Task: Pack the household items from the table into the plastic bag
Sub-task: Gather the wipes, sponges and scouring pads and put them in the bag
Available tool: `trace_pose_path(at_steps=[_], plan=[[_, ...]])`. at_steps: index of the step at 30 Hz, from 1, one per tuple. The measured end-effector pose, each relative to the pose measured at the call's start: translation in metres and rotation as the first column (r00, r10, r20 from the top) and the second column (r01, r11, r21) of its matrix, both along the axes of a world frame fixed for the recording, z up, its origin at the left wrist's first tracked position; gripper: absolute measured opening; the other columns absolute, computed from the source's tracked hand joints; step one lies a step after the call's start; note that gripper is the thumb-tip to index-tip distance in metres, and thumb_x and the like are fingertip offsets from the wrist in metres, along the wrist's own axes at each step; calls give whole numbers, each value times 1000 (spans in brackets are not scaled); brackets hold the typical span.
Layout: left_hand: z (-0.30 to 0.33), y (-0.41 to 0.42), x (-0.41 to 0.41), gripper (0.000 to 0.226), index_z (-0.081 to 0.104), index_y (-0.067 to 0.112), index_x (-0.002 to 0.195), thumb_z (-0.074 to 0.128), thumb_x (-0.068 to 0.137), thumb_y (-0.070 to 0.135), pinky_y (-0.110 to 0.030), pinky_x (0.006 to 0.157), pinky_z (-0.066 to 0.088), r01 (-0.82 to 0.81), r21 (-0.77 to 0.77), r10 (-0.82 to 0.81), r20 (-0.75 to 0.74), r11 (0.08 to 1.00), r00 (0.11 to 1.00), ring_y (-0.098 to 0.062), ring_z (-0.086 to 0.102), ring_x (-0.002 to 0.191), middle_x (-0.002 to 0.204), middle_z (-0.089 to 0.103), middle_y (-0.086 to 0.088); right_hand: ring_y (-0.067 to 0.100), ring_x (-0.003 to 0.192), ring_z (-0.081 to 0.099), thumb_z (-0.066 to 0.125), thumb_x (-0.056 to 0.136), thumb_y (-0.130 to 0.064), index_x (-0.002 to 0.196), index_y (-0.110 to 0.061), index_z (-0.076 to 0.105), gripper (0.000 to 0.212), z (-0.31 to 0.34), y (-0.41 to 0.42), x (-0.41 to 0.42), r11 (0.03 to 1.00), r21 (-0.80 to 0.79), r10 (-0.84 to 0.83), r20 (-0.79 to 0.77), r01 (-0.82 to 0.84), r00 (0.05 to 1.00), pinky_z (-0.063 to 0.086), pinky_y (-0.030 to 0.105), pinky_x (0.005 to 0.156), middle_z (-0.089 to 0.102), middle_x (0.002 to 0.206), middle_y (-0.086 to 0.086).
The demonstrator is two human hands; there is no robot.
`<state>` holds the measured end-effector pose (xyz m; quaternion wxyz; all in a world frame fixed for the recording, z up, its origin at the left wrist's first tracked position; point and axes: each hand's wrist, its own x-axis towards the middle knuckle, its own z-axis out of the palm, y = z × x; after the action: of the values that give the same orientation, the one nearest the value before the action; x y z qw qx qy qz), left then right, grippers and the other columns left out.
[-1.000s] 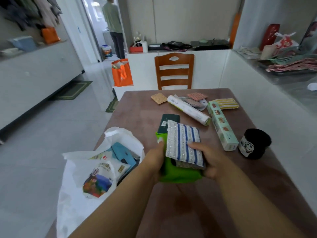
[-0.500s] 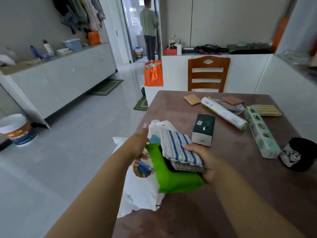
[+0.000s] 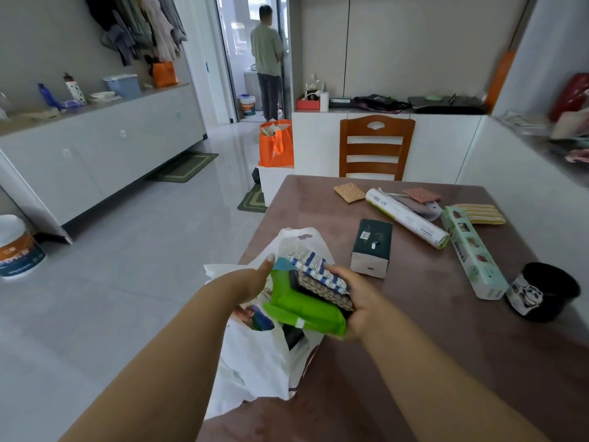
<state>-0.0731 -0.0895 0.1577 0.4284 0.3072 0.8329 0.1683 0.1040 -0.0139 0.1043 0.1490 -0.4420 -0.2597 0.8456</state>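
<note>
My right hand (image 3: pixel 353 298) grips a stack over the mouth of the white plastic bag (image 3: pixel 255 362): a green packet (image 3: pixel 302 309) underneath, a dark item, and blue-striped silvery scouring cloths (image 3: pixel 315 271) on top. The bag hangs at the table's left edge with several packets inside. My left hand (image 3: pixel 255 280) is at the bag's left rim, fingers hidden behind the green packet; whether it holds the rim is unclear. On the brown table (image 3: pixel 414 330) lie a dark green box (image 3: pixel 373 247), a white roll (image 3: pixel 408 218), a long pale green box (image 3: pixel 471 250) and a black panda cup (image 3: pixel 541 291).
Small cloths (image 3: pixel 349 192) and a yellow striped cloth (image 3: pixel 484 213) lie at the table's far end, before a wooden chair (image 3: pixel 374 148). An orange bag (image 3: pixel 275 143) stands on the floor to the left. A person stands in the far doorway. A paint bucket (image 3: pixel 17 247) sits at far left.
My right hand has carried the stack leftward from the table to above the bag's mouth. My left hand let go of the stack and went to the bag. The dark green box stayed on the table.
</note>
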Motion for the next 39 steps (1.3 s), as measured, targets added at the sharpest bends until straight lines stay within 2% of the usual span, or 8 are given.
trace_pose_path(at_steps=[3, 7, 16, 20, 25, 30, 35, 39], plan=[[11, 0, -1, 93, 49, 7, 137, 5, 88, 72, -28, 55, 46, 78, 86, -62, -179, 993, 982, -23, 57, 60, 125, 60, -25, 32, 60, 73, 69, 76, -39, 82, -9, 73, 30, 5, 1, -2, 999, -49, -17, 23, 18, 1000, 60, 47, 55, 75, 76, 16], [24, -11, -18, 97, 64, 5, 72, -1, 84, 76, -27, 52, 28, 159, 201, -127, -164, 967, 978, -18, 30, 44, 50, 44, -7, 32, 52, 71, 68, 77, -40, 78, -10, 72, 30, 10, 5, -6, 994, -96, -44, 58, 49, 997, 58, 45, 47, 74, 69, 15], [54, -30, -20, 91, 54, 6, 55, -2, 81, 72, -20, 50, 33, 298, 313, -246, -195, 902, 949, -9, 37, 43, 49, 56, 0, 27, 85, 67, 72, 81, -27, 117, -7, 62, 42, -1, -3, -56, 979, 187, -120, 214, 80, 969, 55, 38, 74, 70, 101, 12], [52, -29, -25, 87, 48, 9, 49, 0, 78, 75, -24, 55, 34, 280, 344, -196, -260, 896, 946, -11, 35, 42, 39, 52, 3, 22, 78, 55, 53, 91, -40, 107, -5, 61, 40, 3, 6, -48, 657, 651, -239, 657, -379, 715, 41, 27, 67, 65, 102, 9], [49, -25, -22, 83, 49, 13, 48, 3, 84, 71, -27, 62, 39, 251, 394, -150, -271, 884, 951, -13, 38, 47, 35, 47, 7, 28, 110, 52, 76, 74, -29, 119, -12, 46, 57, 19, 25, -31, 298, 877, -600, 480, -378, 640, 45, 32, 79, 50, 120, 9], [48, -18, -20, 83, 50, 11, 50, 5, 88, 69, -27, 60, 40, 258, 408, -147, -284, 876, 947, -14, 40, 48, 39, 49, 5, 18, 84, 52, 67, 81, -15, 79, -19, 66, 5, 31, 45, -29, 503, 757, 22, 472, -417, 882, 39, 27, 72, 59, 81, 1], [46, -8, -16, 79, 55, 12, 56, 9, 90, 66, -30, 64, 48, 242, 440, -128, -274, 865, 953, -15, 48, 53, 55, 56, -1, 27, 81, 52, 46, 88, -4, 67, 0, 55, 23, 54, 56, -22, 771, 629, 116, 9, -96, 993, 42, 36, 84, 57, 63, 7], [46, 0, -10, 83, 73, 9, 79, 11, 95, 60, -33, 66, 51, 273, 426, -161, -280, 863, 946, -17, 52, 57, 74, 66, -5, 24, 77, 57, 51, 93, -21, 82, -13, 64, 19, 53, 58, -25, 795, 597, 73, 81, -107, 994, 46, 34, 81, 63, 72, 7]])
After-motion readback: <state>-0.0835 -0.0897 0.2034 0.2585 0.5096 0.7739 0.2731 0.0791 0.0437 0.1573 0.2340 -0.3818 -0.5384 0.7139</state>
